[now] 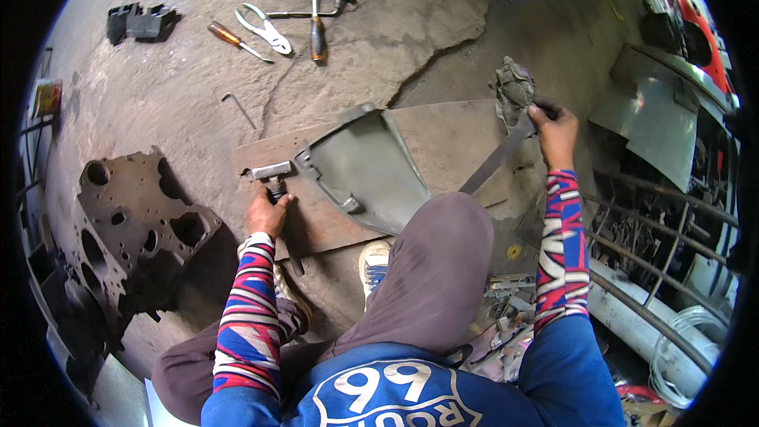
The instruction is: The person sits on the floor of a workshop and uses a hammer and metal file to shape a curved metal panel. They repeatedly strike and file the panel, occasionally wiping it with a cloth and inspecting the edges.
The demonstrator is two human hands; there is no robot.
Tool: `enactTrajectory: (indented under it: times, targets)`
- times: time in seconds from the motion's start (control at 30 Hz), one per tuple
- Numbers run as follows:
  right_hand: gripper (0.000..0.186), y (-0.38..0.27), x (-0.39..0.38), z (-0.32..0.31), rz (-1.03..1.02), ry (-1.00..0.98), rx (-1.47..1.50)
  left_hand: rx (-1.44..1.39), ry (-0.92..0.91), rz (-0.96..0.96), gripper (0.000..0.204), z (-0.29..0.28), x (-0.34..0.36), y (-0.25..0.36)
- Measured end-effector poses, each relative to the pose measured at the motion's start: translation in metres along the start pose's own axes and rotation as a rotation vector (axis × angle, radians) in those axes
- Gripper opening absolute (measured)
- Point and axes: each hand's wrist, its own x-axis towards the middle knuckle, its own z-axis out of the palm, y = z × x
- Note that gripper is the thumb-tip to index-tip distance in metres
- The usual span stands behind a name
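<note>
My left hand (267,212) is closed round a hammer (273,169) just below its metal head, and the dark handle slants down toward my foot. Between my hands lies a curved grey panel (368,160) with raised edges, resting on a flat brown board (455,130). My right hand (556,131) pinches the far end of a long, flat dark metal strip (500,160), whose lower end goes out of sight by my knee. A crumpled grey rag (515,88) sits against that end; whether my fingers also hold it, I cannot tell.
On the floor ahead lie an orange-handled screwdriver (229,35), pliers (267,30), another screwdriver (318,38), a hex key (237,109) and a black block-like part (142,24). A rusty plate with holes (130,225) stands at left. Metal racking (656,225) and panels fill the right.
</note>
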Motion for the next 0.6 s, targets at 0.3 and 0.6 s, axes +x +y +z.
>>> enactTrajectory:
  times: [0.3,0.6]
  targets:
    - [0.017,-0.168,-0.091,-0.004,-0.569,0.024,-0.16,-0.523,0.422,0.306,0.032,-0.025,-0.062,0.098]
    - [0.019,-0.276,-0.139,-0.009,-0.762,0.074,0.145,-0.562,0.32,0.97,0.052,-0.049,-0.113,0.25]
